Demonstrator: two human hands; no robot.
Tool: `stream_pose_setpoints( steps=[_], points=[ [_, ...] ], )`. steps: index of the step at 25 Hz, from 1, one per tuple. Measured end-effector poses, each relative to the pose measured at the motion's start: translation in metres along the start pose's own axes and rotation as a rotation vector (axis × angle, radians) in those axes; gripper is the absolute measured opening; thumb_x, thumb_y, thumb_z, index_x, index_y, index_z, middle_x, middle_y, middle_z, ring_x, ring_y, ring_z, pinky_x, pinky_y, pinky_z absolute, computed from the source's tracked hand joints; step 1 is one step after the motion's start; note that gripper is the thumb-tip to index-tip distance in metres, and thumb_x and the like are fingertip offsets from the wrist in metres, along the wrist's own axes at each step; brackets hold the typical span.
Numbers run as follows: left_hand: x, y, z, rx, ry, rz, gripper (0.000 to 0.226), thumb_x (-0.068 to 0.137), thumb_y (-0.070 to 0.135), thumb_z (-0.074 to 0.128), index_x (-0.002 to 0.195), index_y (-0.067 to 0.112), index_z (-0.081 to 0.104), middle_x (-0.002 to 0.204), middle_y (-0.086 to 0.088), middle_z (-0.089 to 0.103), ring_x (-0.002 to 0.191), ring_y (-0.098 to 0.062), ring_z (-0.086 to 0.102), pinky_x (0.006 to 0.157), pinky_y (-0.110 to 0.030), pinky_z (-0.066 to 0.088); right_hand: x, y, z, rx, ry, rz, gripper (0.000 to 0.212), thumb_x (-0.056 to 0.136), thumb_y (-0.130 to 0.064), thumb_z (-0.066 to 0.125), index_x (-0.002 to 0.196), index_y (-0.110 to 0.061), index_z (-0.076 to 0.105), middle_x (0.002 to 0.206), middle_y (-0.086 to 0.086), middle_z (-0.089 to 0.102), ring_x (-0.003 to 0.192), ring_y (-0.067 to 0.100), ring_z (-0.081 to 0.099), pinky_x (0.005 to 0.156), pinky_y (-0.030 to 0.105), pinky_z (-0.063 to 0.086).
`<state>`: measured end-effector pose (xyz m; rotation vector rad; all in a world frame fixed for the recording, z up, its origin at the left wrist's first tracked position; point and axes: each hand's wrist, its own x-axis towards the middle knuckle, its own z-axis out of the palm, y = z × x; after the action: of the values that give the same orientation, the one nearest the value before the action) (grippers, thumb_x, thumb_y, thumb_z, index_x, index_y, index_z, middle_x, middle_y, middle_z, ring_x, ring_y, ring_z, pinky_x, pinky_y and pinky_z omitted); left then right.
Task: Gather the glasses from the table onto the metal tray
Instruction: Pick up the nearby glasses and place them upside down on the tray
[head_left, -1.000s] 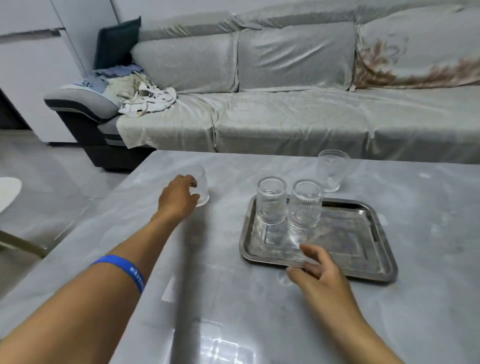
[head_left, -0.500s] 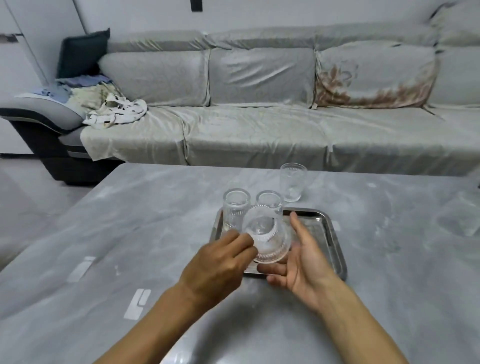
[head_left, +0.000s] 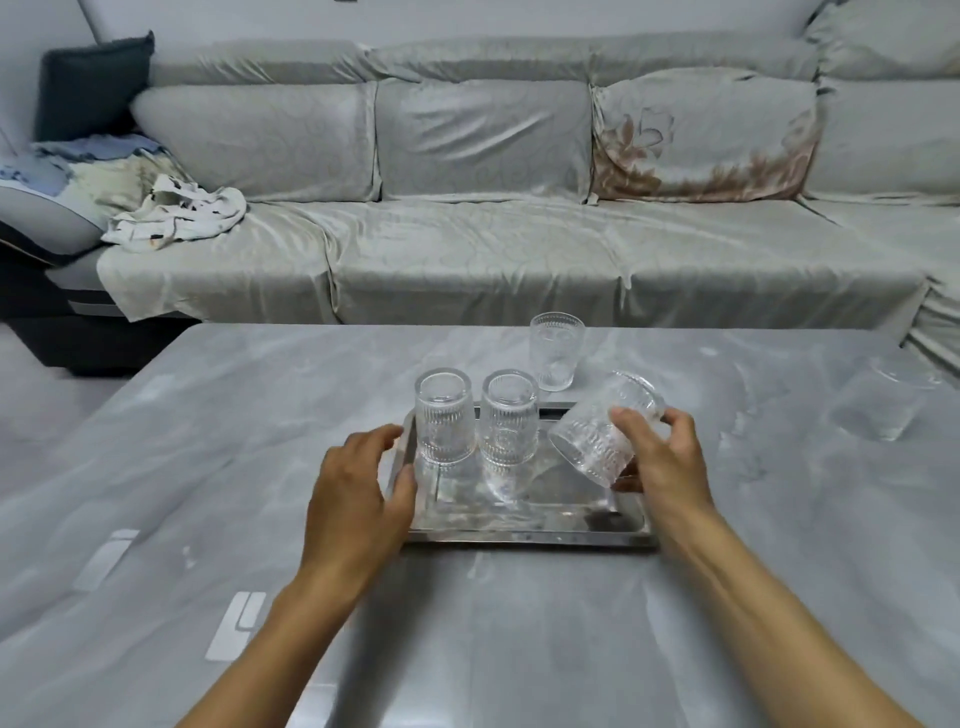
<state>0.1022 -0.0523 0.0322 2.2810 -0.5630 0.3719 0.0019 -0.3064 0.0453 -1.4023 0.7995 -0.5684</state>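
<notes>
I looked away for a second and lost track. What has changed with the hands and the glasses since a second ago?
The left hand carried a ribbed glass from the table's left side and passed it to the right hand, which now holds it tilted over the metal tray. The left hand now rests at the tray's left edge. Two glasses on the tray and the glass behind it stayed put.

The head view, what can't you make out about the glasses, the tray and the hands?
Head view only:
- Tilted glass: its far side, hidden by the right hand.
- Metal tray: left rim, covered by the left hand.
- Short glass at far right: blurred, contents unclear.
</notes>
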Motion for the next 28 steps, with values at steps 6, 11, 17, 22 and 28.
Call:
stream_pose_setpoints(
  steps=[6, 11, 17, 22, 28],
  points=[
    [0.004, -0.026, 0.033, 0.016, -0.261, -0.315, 0.021, 0.08, 0.018, 0.058, 0.099, 0.015, 0.065, 0.098, -0.002, 0.056, 0.089, -0.026, 0.059, 0.064, -0.03, 0.04, 0.034, 0.023, 0.019, -0.583, 0.161, -0.34, 0.068, 0.06, -0.056, 0.068, 0.115, -0.031, 0.038, 0.072, -0.001, 0.069, 0.068, 0.028, 0.065, 0.06, 0.037, 0.044],
    [0.008, -0.034, 0.036, -0.027, -0.32, -0.401, 0.02, 0.072, 0.003, 0.055, 0.09, 0.008, 0.063, 0.093, -0.006, 0.059, 0.082, -0.027, 0.059, 0.071, -0.04, 0.051, 0.041, 0.046, 0.028, -0.72, 0.033, -0.513, 0.086, 0.068, -0.04, 0.076, 0.137, -0.033, 0.025, 0.121, 0.009, 0.066, 0.086, 0.033, 0.067, 0.072, 0.038, 0.052],
    [0.007, -0.037, 0.038, -0.044, -0.293, -0.369, 0.016, 0.075, 0.005, 0.058, 0.09, 0.008, 0.063, 0.091, -0.005, 0.059, 0.082, -0.027, 0.06, 0.075, -0.043, 0.052, 0.047, 0.052, 0.03, -0.708, 0.003, -0.416, 0.101, 0.07, -0.037, 0.08, 0.147, -0.03, 0.016, 0.143, 0.01, 0.052, 0.114, 0.033, 0.06, 0.092, 0.038, 0.048],
    [0.012, -0.043, 0.037, -0.162, -0.247, -0.389, 0.014, 0.083, 0.016, 0.056, 0.084, 0.022, 0.069, 0.087, 0.002, 0.069, 0.082, -0.022, 0.065, 0.072, -0.039, 0.053, 0.037, 0.035, 0.015, -0.601, 0.005, -0.523, 0.076, 0.078, -0.017, 0.069, 0.142, -0.027, 0.03, 0.135, -0.002, 0.055, 0.101, 0.023, 0.062, 0.083, 0.038, 0.052],
    [0.035, -0.084, 0.03, 0.093, -0.152, -0.202, 0.024, 0.09, 0.009, 0.059, 0.11, 0.014, 0.072, 0.129, -0.01, 0.064, 0.122, -0.031, 0.053, 0.104, -0.041, 0.038, 0.095, -0.055, 0.02, -1.144, -0.199, -0.757, 0.04, 0.083, -0.018, 0.056, 0.121, -0.028, 0.054, 0.122, -0.003, 0.066, 0.101, 0.021, 0.061, 0.076, 0.036, 0.048]
  ],
)
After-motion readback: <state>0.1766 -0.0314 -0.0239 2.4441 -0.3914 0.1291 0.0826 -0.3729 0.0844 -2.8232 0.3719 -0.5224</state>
